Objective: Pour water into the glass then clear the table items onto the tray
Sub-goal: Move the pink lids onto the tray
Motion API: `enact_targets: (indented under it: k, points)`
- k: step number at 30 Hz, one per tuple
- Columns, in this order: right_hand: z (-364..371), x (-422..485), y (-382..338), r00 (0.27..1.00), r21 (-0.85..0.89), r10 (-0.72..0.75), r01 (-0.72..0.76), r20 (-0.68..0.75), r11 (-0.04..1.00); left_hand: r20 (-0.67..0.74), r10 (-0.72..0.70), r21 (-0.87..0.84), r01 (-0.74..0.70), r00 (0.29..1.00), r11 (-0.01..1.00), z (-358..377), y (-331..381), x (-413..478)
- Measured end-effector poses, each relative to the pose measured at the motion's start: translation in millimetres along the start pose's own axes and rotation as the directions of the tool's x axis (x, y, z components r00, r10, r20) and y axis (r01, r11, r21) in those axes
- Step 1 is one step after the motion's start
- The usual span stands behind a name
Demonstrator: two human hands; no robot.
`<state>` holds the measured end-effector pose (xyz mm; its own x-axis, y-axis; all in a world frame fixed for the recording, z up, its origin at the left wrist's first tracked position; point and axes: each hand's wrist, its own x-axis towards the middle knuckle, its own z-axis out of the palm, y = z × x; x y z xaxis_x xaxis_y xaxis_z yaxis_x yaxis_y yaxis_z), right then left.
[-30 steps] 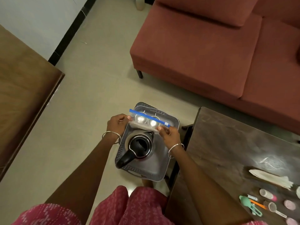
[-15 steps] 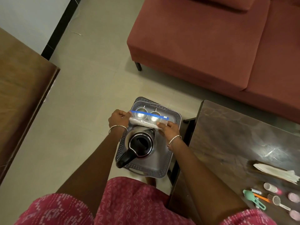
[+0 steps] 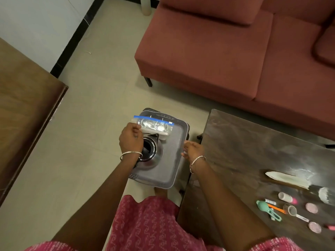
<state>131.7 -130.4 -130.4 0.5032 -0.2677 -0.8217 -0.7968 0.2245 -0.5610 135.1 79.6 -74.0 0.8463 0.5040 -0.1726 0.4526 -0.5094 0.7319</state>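
A grey tray (image 3: 174,156) sits low beside the dark table (image 3: 250,151). In it stands a steel kettle (image 3: 154,154) with a black lid and handle. A clear zip bag (image 3: 155,125) with a blue seal lies across the tray's far end, over two shiny cups that show through it. My left hand (image 3: 130,138) pinches the bag's left corner above the kettle. My right hand (image 3: 193,148) hovers at the tray's right rim, fingers loosely curled, holding nothing I can see.
On the table's right part lie a folded white paper (image 3: 288,179), a teal spoon (image 3: 262,205), an orange stick, small pink-and-white containers (image 3: 287,197) and round pink lids. A red sofa (image 3: 217,51) stands behind. A brown wooden surface (image 3: 23,109) fills the left.
My right hand has let go of the bag's right end and drawn back to the tray's right rim. The bag now lies over the cups, held only by my left hand.
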Motion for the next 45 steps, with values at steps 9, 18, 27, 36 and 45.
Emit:
enact_targets:
  k: [9, 18, 27, 36, 45]
  points:
    - [-150.7, -57.8, 39.3, 0.997, -0.030, -0.076, 0.075, -0.029, 0.997, 0.174, 0.121, -0.009, -0.121, 0.977, 0.993, 57.1, 42.4, -157.8]
    - [-333.1, -95.0, 91.7, 0.989, -0.026, -0.123, 0.121, -0.083, 0.992, 0.382, 0.107, -0.060, -0.091, 0.918, 0.994, 136.7, 60.7, -333.1]
    - [-456.9, -104.8, 131.5, 0.987, 0.096, -0.031, 0.047, -0.158, 0.994, 0.513, 0.084, -0.052, -0.067, 0.854, 0.996, 187.2, 88.4, -428.9]
    - [-510.1, -82.1, 156.7, 0.962, 0.200, 0.091, -0.040, -0.256, 0.979, 0.600, 0.104, 0.009, -0.137, 0.794, 0.991, 245.9, 127.3, -458.3]
    - [-553.1, -30.6, 139.5, 0.902, 0.213, 0.184, -0.106, -0.391, 0.971, 0.735, 0.081, 0.194, -0.323, 0.673, 0.926, 322.8, 147.1, -433.9]
